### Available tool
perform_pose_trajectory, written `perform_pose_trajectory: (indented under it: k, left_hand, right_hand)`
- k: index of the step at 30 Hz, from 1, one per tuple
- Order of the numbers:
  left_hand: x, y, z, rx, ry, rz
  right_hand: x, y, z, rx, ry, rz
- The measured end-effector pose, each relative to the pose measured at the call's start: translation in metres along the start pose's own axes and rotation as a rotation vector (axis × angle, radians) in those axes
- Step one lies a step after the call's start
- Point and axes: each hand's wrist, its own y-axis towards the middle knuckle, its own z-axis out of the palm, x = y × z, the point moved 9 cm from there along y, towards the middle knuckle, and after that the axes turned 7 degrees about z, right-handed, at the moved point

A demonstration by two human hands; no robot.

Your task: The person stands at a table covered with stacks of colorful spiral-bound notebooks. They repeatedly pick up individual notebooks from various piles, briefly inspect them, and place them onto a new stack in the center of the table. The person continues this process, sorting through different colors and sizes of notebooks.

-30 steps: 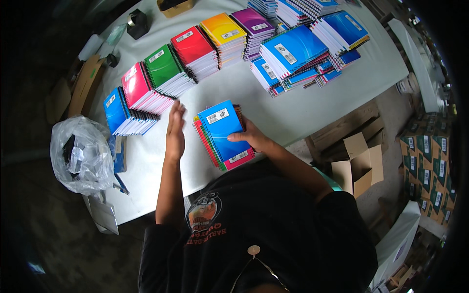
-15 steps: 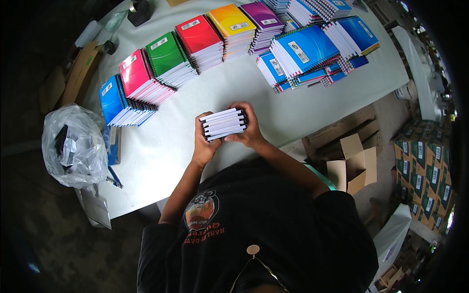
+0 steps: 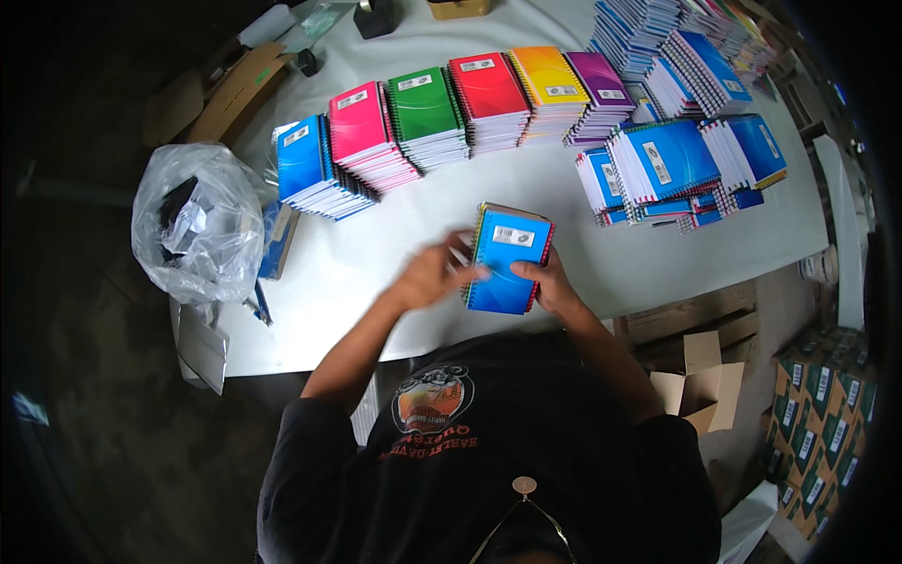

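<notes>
A small stack of spiral notebooks (image 3: pixel 508 259), blue cover on top, was held just above the white table (image 3: pixel 395 254) near its front edge. It was pinched at the lower right corner by the right hand (image 3: pixel 554 285), thumb laid on the cover and the other fingers tucked underneath, so clamped on the stack. The left hand (image 3: pixel 430 274) was pressed against the stack's left side along the spiral binding; its fingers looked a bit blurred, so whether they were curled round the edge or just resting there couldn't be told.

Further back, a neat row of notebook piles was lined up: blue pile (image 3: pixel 304 164), pink pile (image 3: pixel 365 133), green pile (image 3: pixel 427 114), red pile (image 3: pixel 489 98), yellow pile (image 3: pixel 551 88) and purple pile (image 3: pixel 602 83). Off to the right, a messier heap of blue notebooks (image 3: pixel 672 169) was spread out, well apart from the hands.

A crumpled clear plastic bag (image 3: pixel 197 221) was hung off the table's left edge. Open cardboard boxes (image 3: pixel 700 376) were seen on the floor to the right, below the table edge.

Bare tabletop was left between the held stack and the row, and also to the left of the left hand.
</notes>
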Motion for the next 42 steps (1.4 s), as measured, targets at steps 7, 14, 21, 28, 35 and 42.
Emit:
perform_pose_trajectory:
  k: [7,14,21,28,35,42]
  left_hand:
    - [0.013,-0.095,-0.208,-0.794,1.113,0.13]
    - [-0.08,-0.081,-0.102,-0.467,-0.432,0.834]
    - [-0.032,-0.044,-0.045,-0.567,-0.245,0.408]
    - [0.075,-0.003,0.052,-0.276,-0.36,0.253]
    - [0.045,0.01,0.047,-0.189,0.141,0.459]
    - [-0.218,0.051,0.022,-0.02,-0.499,0.435]
  right_hand:
    - [-0.014,0.004,0.014,0.021,0.098,0.256]
    - [-0.028,-0.003,0.034,0.235,0.288,0.548]
    - [0.01,-0.011,0.051,0.238,-0.148,0.213]
    - [-0.038,-0.006,0.002,0.094,-0.647,-0.216]
    - [-0.026,-0.025,-0.01,-0.063,-1.393,-0.268]
    - [0.229,-0.195,0.057,-0.818,-1.068,-0.984]
